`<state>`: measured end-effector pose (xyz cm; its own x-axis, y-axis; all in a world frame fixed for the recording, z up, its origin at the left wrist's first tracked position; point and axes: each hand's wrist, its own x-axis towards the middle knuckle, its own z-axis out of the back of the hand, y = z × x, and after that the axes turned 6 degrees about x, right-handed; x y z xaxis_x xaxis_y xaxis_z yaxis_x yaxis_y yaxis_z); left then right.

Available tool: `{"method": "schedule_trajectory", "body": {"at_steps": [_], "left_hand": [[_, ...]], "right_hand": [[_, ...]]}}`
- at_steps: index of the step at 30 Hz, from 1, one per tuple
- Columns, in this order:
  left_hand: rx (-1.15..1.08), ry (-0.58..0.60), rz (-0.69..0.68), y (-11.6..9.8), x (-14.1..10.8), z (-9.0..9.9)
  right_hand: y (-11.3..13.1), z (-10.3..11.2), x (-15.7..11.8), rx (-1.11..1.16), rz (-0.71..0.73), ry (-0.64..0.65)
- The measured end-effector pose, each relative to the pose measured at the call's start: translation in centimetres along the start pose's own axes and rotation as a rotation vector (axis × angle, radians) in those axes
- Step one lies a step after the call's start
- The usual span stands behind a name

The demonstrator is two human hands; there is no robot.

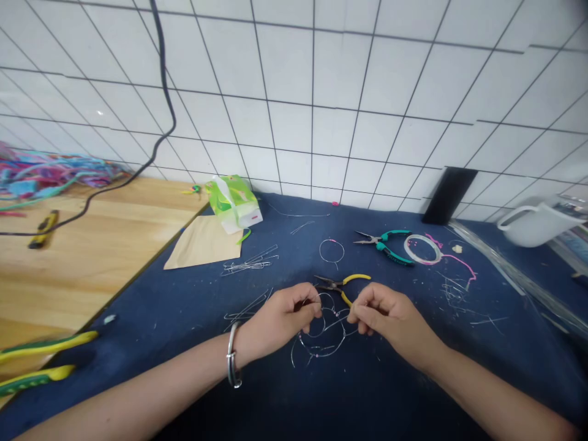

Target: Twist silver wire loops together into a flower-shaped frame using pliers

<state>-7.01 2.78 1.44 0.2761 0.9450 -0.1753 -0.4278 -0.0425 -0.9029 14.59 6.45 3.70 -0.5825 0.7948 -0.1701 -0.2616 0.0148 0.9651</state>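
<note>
My left hand [294,311] pinches the left side of a thin silver wire frame [322,354], made of rings with small pink beads. My right hand [380,313] is closed with fingertips together at the frame's right side, on a fine wire end. The frame hangs between both hands, low over the dark blue mat. Just behind it lie yellow-handled pliers [342,283], with the jaws near my left fingertips. A separate wire ring [331,250] with a pink bead lies farther back on the mat.
Teal-handled pliers [386,241] and a white round dish [421,250] lie at the back right, near a white mug [533,223]. Loose wires [250,262] and a green packet [234,202] are left of centre. Yellow-green tool handles [46,361] reach in at far left.
</note>
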Motion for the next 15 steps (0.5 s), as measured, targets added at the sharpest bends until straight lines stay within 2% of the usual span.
{"method": "schedule_trajectory", "body": {"at_steps": [6,15], "left_hand": [[-0.026,0.013,0.041,0.2,0.3,0.0],[-0.098,0.03,0.129,-0.2,0.3,0.0]], "right_hand": [[-0.9,0.1,-0.3,-0.374,0.222,-0.138],[-2.2,-0.3,-0.4,-0.543,0.703,-0.059]]}}
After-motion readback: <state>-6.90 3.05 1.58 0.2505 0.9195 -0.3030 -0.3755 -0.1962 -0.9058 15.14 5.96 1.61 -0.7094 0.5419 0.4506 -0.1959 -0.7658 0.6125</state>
